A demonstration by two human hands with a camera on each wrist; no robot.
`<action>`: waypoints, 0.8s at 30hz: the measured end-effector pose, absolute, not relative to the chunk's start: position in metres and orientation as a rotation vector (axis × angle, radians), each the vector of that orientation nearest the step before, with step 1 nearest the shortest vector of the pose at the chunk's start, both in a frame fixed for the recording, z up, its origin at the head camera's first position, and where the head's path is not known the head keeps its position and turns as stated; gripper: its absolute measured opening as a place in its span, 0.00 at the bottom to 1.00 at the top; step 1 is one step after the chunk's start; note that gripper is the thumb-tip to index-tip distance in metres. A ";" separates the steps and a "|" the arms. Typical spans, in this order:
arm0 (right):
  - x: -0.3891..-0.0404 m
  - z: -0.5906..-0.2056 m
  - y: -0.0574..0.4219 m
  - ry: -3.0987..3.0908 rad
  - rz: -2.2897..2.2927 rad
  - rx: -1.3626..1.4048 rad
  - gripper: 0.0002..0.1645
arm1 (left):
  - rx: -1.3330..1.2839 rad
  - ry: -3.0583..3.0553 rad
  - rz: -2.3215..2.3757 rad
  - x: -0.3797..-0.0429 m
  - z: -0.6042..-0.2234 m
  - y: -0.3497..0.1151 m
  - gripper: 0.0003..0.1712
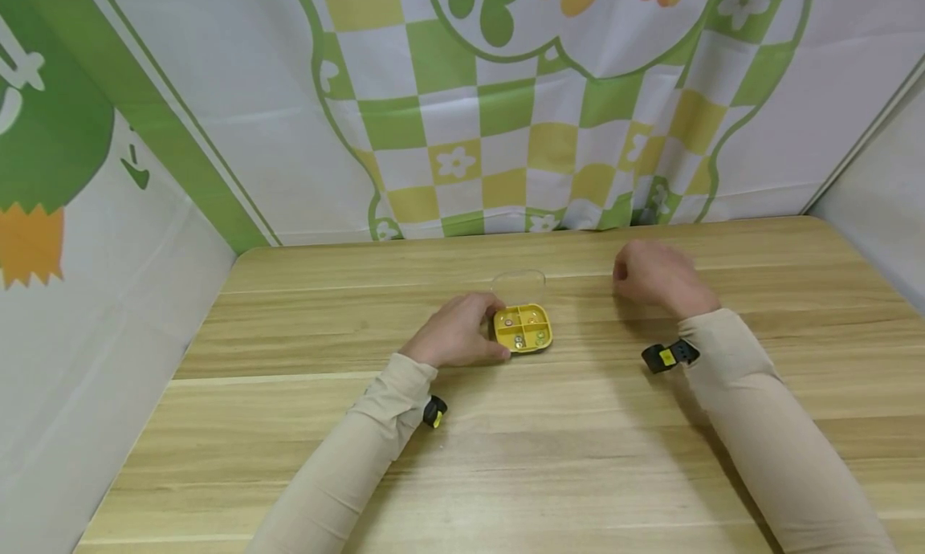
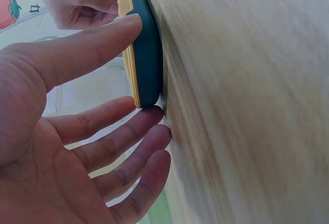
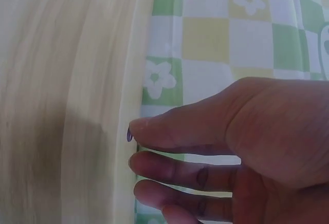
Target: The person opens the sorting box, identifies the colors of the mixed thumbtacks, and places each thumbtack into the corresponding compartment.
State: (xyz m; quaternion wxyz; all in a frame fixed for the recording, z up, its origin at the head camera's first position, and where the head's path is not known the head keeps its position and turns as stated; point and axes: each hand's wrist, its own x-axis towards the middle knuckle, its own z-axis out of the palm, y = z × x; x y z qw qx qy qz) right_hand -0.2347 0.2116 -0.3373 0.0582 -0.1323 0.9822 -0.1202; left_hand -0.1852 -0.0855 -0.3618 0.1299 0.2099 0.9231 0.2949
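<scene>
A small pill box (image 1: 523, 327) with a dark green base and a yellow divided tray lies on the table. Its transparent lid (image 1: 519, 273) stands open at the back. Tiny coloured pieces lie in its compartments, too small to identify. My left hand (image 1: 462, 329) grips the box at its left side, thumb on one edge and fingertips on another. In the left wrist view the green base (image 2: 146, 54) shows between thumb and fingers. To the right of the box, my right hand (image 1: 658, 277) is above the table, its thumb and forefinger pinching a tiny purple piece (image 3: 129, 134).
The wooden table (image 1: 564, 458) reaches back to a curtain (image 1: 506, 136) with green and yellow checks. A printed cloth wall (image 1: 108, 337) stands on the left and a pale one (image 1: 889, 177) on the right. Both wrists wear black straps.
</scene>
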 end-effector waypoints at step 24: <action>-0.220 -0.331 0.178 3.011 -0.378 -0.541 0.07 | 0.617 2.687 0.848 -0.186 -0.362 -0.086 0.36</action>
